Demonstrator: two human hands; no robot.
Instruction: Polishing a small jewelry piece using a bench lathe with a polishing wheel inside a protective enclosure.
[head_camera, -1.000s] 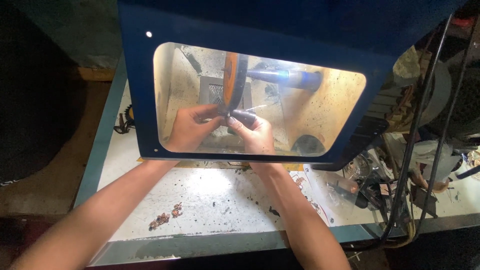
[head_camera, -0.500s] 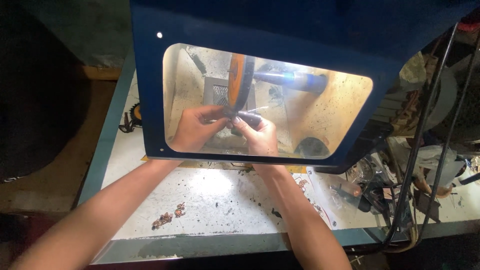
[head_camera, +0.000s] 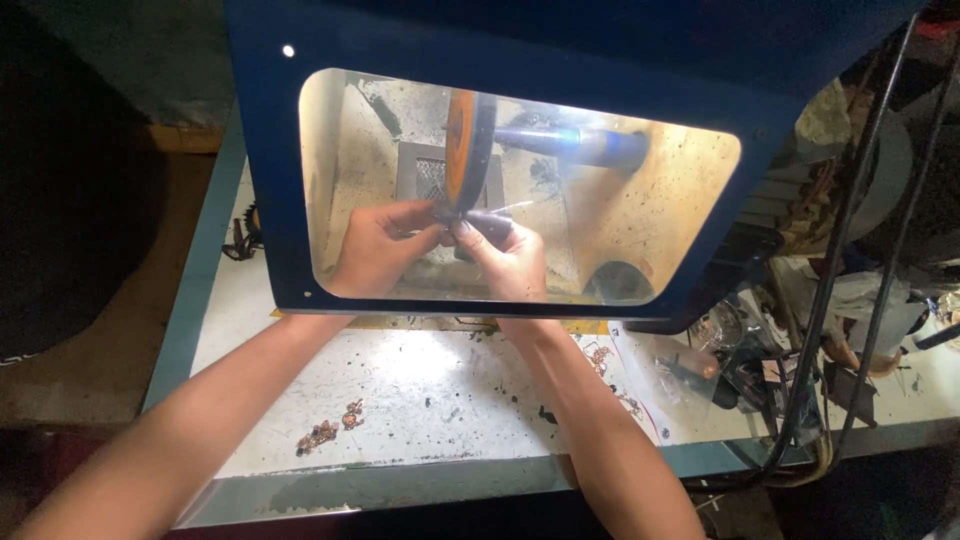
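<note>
A head-worn camera looked down at a white, stained workbench (head_camera: 420, 390) with a blue hood (head_camera: 270, 200) standing on it. The hood had a clear window through which its lit, sandy-coloured inside showed. All places here are given from that hood.

Left of the hood, a small dark clump of tools (head_camera: 240, 235) lay on the bench. In front of the hood, toward its left, a few small coppery scraps (head_camera: 325, 432) lay on the bench.

Both bare forearms reached in under the hood's front edge. Inside, the left hand (head_camera: 375, 250) was curled, its fingertips pinched on a small dark piece (head_camera: 487, 222). The right hand (head_camera: 510, 262) met it from the other side, its thumb and fingers closed on the same piece. The piece sat between the two hands, touching or almost touching the lower edge of an orange wheel (head_camera: 462, 150) that stood upright on a blue shaft (head_camera: 575, 145).

The piece looked small, light and stiff, probably metal. It seemed easy to lose from the fingers, so a firm pinch at both ends, with fingertips kept back from the wheel's edge, looked the safest hold. Its exact shape could not be made out through the window.

Right of the hood, a crumpled clear bag (head_camera: 680, 365), black cables (head_camera: 830, 300) and mixed clutter lay on the bench.
</note>
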